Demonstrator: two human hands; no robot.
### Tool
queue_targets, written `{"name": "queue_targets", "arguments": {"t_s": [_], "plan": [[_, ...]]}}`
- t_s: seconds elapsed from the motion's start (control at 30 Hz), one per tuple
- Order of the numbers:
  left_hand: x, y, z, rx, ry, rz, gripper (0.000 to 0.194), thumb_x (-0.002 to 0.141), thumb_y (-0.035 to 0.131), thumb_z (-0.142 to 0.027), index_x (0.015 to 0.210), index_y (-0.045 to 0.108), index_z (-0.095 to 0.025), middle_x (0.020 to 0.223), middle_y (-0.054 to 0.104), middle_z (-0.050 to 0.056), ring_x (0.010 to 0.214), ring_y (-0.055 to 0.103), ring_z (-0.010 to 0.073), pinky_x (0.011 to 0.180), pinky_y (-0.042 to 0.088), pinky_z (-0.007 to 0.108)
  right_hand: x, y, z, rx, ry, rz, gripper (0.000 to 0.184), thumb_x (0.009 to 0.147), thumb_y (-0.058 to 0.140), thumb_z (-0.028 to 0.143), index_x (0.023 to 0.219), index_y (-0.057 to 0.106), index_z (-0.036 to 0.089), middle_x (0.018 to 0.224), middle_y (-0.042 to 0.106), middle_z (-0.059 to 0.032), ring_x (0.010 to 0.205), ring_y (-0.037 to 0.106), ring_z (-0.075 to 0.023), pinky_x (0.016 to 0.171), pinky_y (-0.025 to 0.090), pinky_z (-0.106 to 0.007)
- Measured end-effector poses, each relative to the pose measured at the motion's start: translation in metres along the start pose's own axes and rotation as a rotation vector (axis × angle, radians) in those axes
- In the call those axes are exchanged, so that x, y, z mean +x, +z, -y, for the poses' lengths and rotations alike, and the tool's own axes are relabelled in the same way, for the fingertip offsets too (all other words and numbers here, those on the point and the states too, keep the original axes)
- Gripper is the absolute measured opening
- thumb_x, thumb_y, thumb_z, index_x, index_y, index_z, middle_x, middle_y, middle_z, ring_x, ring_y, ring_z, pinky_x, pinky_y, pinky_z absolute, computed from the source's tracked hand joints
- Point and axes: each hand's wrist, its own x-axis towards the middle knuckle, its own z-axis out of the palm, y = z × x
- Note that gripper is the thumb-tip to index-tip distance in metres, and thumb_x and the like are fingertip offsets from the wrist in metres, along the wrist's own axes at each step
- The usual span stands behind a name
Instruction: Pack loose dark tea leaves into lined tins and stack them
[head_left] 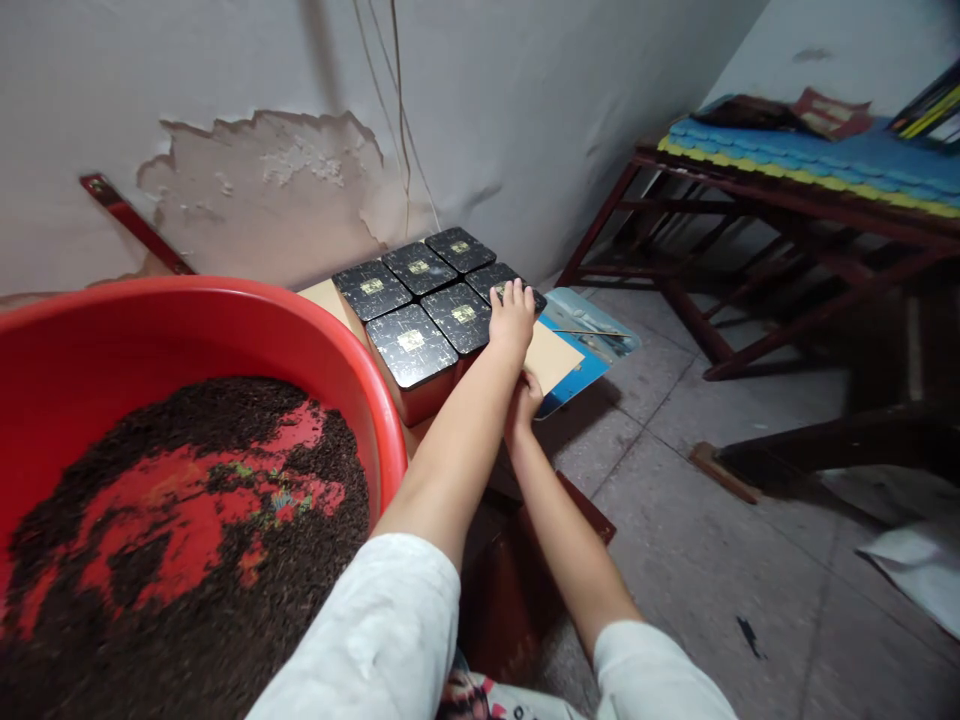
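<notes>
Several square black-lidded tins [411, 344] with gold labels and red-brown sides stand close together in two rows. My left hand [512, 318] rests on the near-right tin [498, 276], its fingers stretched over the lid's right part; the thumb is hidden. Just below, by the group's right side, my right hand [524, 404] is closed, with its thumb showing beside a tan board [553, 357]. My left wrist hides its other fingers and whatever they hold. Beneath the tan board lies a blue picture sheet [589, 375] with a thin stick on it.
On the left, a large red basin [388, 420] holds dark loose leaf-like bits [225, 660]. A peeling wall [262, 190] rises behind. To the right, a dark wooden frame [720, 350] carries blue and yellow foam mats [810, 165]. A reddish-brown wooden piece [510, 590] is below my arms.
</notes>
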Motion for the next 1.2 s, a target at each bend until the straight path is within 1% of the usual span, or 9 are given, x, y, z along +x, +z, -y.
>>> {"name": "queue_targets", "arguments": {"t_s": [0.13,0.3,0.4,0.57,0.73,0.87,1.03,1.13,1.2], "plan": [[-0.005,-0.003,0.006,-0.059,0.122,-0.067,0.051,0.092,0.040,-0.011,0.143,0.033,-0.004,0.147,0.035,0.023,0.139,0.028,0.0329,0.114,0.021,0.051,-0.053,-0.013,0.014,0.061,-0.005,-0.038,0.005,0.073,0.043,0.023,0.073,0.042,0.018,0.064,0.039,0.0043,0.053,0.038,-0.0071,0.051,0.034,-0.021],[-0.026,-0.037,0.018,-0.182,0.291,-0.131,0.033,0.091,0.043,-0.011,0.122,0.053,-0.006,0.125,0.056,0.017,0.115,0.053,0.0262,0.102,0.038,0.038,-0.123,-0.031,0.070,0.099,-0.187,0.147,0.009,0.065,0.044,0.023,0.069,0.036,0.021,0.066,0.038,0.0024,0.059,0.041,-0.0098,0.056,0.036,-0.024],[-0.073,-0.074,0.031,-0.268,0.373,-0.015,0.028,0.091,0.048,-0.015,0.117,0.056,-0.009,0.114,0.064,0.012,0.102,0.060,0.0218,0.086,0.044,0.030,-0.150,-0.038,0.101,0.139,-0.295,0.339,0.008,0.070,0.047,0.017,0.067,0.040,0.020,0.064,0.039,0.0021,0.058,0.042,-0.0103,0.055,0.035,-0.024],[-0.203,-0.127,0.073,-0.250,0.395,0.227,0.020,0.092,0.052,-0.029,0.101,0.064,-0.015,0.096,0.070,0.006,0.082,0.063,0.0189,0.068,0.042,0.028,-0.175,-0.037,0.127,0.161,-0.410,0.637,0.013,0.077,0.045,0.012,0.067,0.046,0.021,0.062,0.042,0.0007,0.060,0.045,-0.0124,0.059,0.038,-0.028],[-0.333,-0.151,0.120,-0.164,-0.025,0.267,0.021,0.090,0.057,-0.029,0.107,0.063,-0.018,0.100,0.071,0.006,0.089,0.065,0.0206,0.077,0.043,0.029,-0.180,-0.017,0.137,-0.041,-0.458,1.122,0.014,0.083,0.048,0.011,0.077,0.055,0.022,0.072,0.053,-0.0018,0.071,0.053,-0.0142,0.065,0.043,-0.029],[-0.428,-0.167,0.143,-0.208,-0.419,0.107,0.026,0.088,0.056,-0.033,0.111,0.062,-0.021,0.108,0.069,0.004,0.098,0.063,0.0220,0.087,0.045,0.030,-0.196,0.015,0.151,-0.413,-0.682,1.707,0.012,0.090,0.048,0.021,0.095,0.059,0.024,0.090,0.064,-0.0022,0.084,0.060,-0.0141,0.072,0.047,-0.026],[-0.543,-0.162,0.178,-0.184,-0.905,-0.398,0.025,0.085,0.052,-0.035,0.102,0.065,-0.022,0.104,0.068,0.002,0.101,0.063,0.0204,0.093,0.046,0.032,-0.254,0.048,0.159,-0.738,-0.976,2.344,0.022,0.093,0.046,0.033,0.105,0.060,0.021,0.097,0.067,-0.0070,0.086,0.063,-0.0195,0.075,0.049,-0.033],[-0.610,-0.139,0.221,-0.109,-1.150,-0.864,0.021,0.083,0.048,-0.030,0.091,0.064,-0.019,0.091,0.068,0.004,0.086,0.066,0.0187,0.085,0.051,0.031,-0.296,0.062,0.151,-0.890,-1.029,2.534,0.019,0.092,0.047,0.027,0.100,0.061,0.018,0.092,0.067,-0.0081,0.083,0.063,-0.0201,0.072,0.047,-0.032],[-0.648,-0.119,0.253,-0.116,-1.425,-0.965,0.023,0.084,0.042,-0.022,0.097,0.061,-0.016,0.090,0.067,0.006,0.083,0.066,0.0171,0.081,0.052,0.028,-0.322,0.070,0.144,-0.945,-1.091,2.589,0.016,0.091,0.048,0.024,0.097,0.062,0.017,0.091,0.067,-0.0083,0.082,0.063,-0.0206,0.069,0.045,-0.031]]}}
